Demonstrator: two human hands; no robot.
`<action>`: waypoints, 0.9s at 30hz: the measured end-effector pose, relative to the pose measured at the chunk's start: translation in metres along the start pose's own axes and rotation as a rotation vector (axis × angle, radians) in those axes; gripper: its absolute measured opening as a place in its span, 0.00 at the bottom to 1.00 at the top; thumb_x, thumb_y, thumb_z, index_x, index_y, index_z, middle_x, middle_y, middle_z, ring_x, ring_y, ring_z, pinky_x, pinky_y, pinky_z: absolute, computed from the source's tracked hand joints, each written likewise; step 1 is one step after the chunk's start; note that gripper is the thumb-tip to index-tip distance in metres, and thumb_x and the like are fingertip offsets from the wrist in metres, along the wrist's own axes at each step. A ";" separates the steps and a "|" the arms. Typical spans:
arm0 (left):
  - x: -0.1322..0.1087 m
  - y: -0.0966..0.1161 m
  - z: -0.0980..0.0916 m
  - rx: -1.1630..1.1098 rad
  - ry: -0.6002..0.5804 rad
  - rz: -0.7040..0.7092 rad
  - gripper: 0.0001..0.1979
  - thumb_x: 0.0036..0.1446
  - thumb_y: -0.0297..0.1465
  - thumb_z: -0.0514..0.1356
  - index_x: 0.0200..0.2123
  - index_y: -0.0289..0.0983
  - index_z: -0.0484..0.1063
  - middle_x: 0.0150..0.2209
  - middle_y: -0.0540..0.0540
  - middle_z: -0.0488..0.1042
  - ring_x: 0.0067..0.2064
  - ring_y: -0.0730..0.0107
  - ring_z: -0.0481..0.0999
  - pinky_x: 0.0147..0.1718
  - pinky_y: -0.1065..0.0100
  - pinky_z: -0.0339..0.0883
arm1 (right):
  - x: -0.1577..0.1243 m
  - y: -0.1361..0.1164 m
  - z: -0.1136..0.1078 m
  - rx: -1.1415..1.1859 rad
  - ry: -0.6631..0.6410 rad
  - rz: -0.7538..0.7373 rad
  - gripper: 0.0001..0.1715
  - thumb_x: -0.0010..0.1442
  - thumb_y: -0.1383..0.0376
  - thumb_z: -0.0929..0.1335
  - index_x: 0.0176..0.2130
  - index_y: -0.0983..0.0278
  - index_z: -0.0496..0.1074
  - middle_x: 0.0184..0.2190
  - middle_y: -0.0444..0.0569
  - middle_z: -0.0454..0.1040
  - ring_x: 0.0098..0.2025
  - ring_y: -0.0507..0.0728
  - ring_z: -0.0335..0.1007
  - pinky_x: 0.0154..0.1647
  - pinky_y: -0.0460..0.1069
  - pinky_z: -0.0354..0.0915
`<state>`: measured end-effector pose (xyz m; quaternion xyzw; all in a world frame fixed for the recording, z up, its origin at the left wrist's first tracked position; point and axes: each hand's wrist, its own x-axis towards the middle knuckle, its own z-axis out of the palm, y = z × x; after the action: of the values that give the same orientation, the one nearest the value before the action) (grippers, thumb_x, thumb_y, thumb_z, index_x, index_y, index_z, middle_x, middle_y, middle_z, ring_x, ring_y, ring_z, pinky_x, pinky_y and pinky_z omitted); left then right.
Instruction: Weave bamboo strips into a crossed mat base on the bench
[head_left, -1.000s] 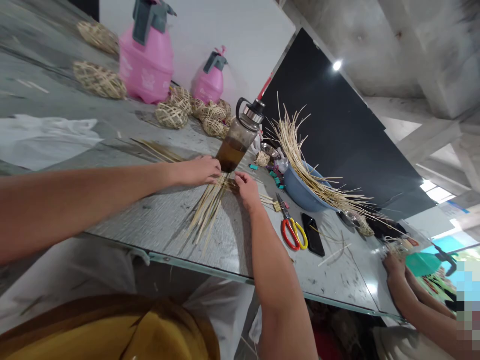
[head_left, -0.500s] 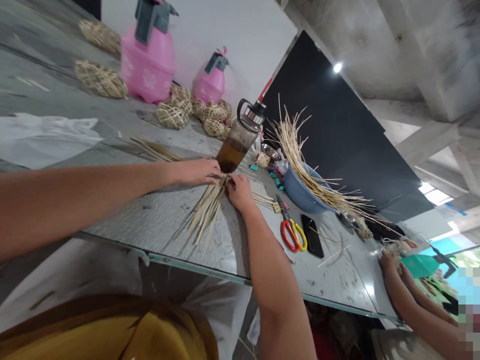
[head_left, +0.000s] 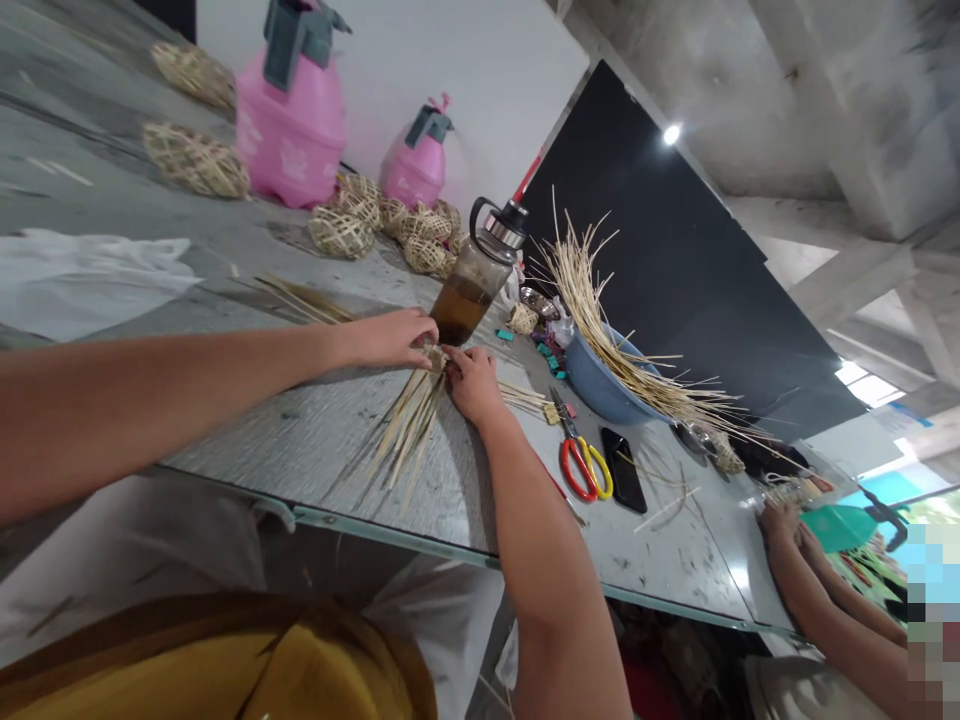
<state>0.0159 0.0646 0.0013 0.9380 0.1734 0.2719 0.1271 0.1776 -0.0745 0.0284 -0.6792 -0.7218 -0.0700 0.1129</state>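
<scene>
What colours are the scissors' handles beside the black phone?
One red, one yellow scissors handles, head view.

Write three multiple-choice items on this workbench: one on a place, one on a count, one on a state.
1. Where do the scissors lie?
A. beside the black phone
B. in the blue basin
C. under the bottle

2. How many pink sprayers stand on the table?
A. one
B. two
C. four

3. What are the left hand and right hand doing?
A. resting apart
B. gripping scissors
C. pinching the bamboo strips where they meet

A: handles next to the phone. B: two pink tanks. C: fingers join on the bundle.
</scene>
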 end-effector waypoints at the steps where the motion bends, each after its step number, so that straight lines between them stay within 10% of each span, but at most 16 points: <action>1: 0.000 0.000 0.000 -0.002 -0.001 0.015 0.20 0.53 0.42 0.62 0.44 0.35 0.74 0.43 0.39 0.75 0.43 0.58 0.72 0.44 0.64 0.63 | 0.000 0.000 0.000 -0.005 -0.005 -0.004 0.22 0.69 0.69 0.62 0.60 0.62 0.71 0.47 0.55 0.69 0.53 0.58 0.60 0.55 0.53 0.53; 27: 0.000 -0.004 0.001 0.000 -0.076 0.165 0.19 0.61 0.36 0.58 0.53 0.38 0.76 0.45 0.41 0.77 0.46 0.61 0.73 0.48 0.68 0.61 | 0.000 0.004 0.007 0.040 0.041 -0.012 0.20 0.68 0.70 0.62 0.55 0.62 0.76 0.45 0.54 0.69 0.51 0.58 0.61 0.55 0.54 0.54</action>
<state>0.0155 0.0676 -0.0010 0.9588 0.0902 0.2456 0.1109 0.1812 -0.0722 0.0217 -0.6709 -0.7246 -0.0704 0.1408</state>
